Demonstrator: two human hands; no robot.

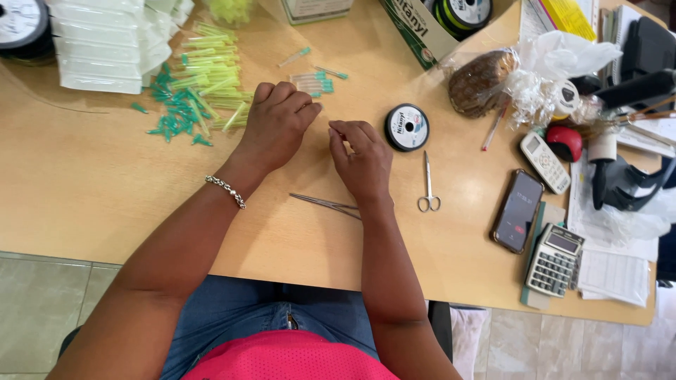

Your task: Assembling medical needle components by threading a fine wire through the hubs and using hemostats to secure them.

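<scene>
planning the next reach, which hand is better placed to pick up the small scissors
Right, probably. The right hand rests on the table just beside the scissors, with bare wood between them. The left hand is farther off, nearer the green and yellow caps.

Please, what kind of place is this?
Probably a small craft or assembly desk in an office-like room: a wooden table with a heap of green and yellow plastic caps, a thread spool, small scissors and a calculator.

Green-white carton [415, 28] top centre; dark phone screen [518, 210] (calculator display [563, 243] beside) right.
</scene>
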